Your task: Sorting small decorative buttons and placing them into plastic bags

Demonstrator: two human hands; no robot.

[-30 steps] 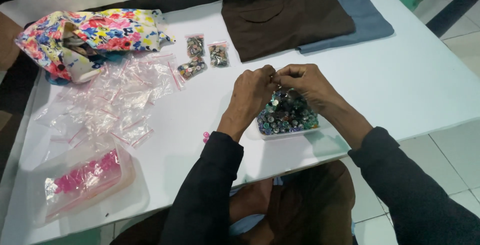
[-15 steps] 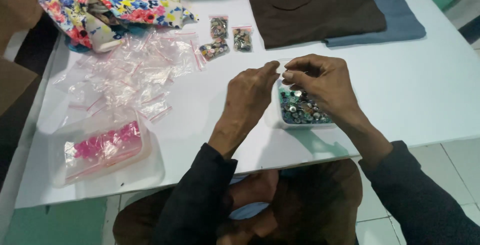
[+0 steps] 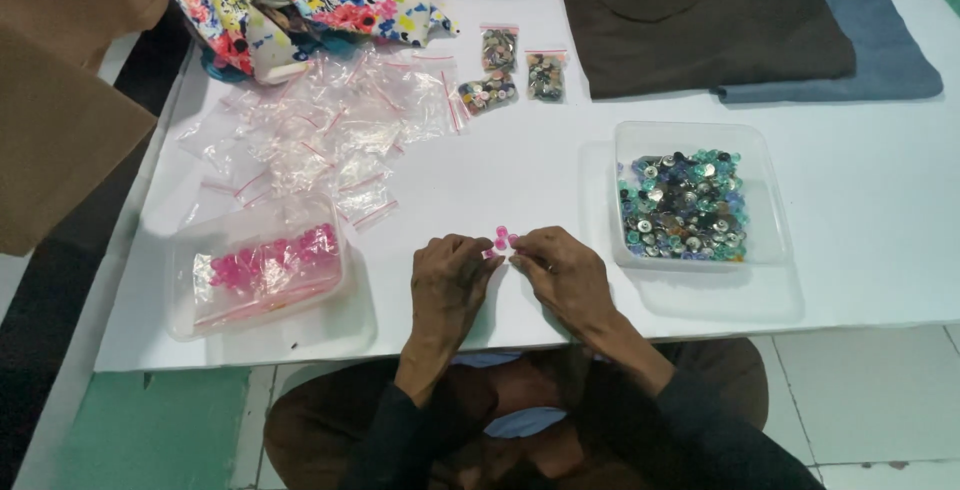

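Observation:
My left hand [image 3: 448,280] and my right hand [image 3: 561,275] meet over the white table [image 3: 860,210], fingertips pinched together on a few small pink buttons [image 3: 502,239]. To the right of my right hand stands a clear plastic tray [image 3: 690,136] filled with mixed silver, blue and green buttons [image 3: 683,206]. Left of my left hand is another clear tray [image 3: 258,268] with a bag of pink buttons [image 3: 268,262] in it.
A heap of empty clear zip bags [image 3: 325,135] lies at the back left. Three filled bags of buttons [image 3: 510,70] lie behind it, near a floral cloth pouch [image 3: 300,0]. A folded brown garment [image 3: 700,20] and a blue one [image 3: 880,60] lie at the back right.
Both hands have left the mixed-button tray and moved left to the table's front middle. They now pinch pink buttons between them. The view has shifted too.

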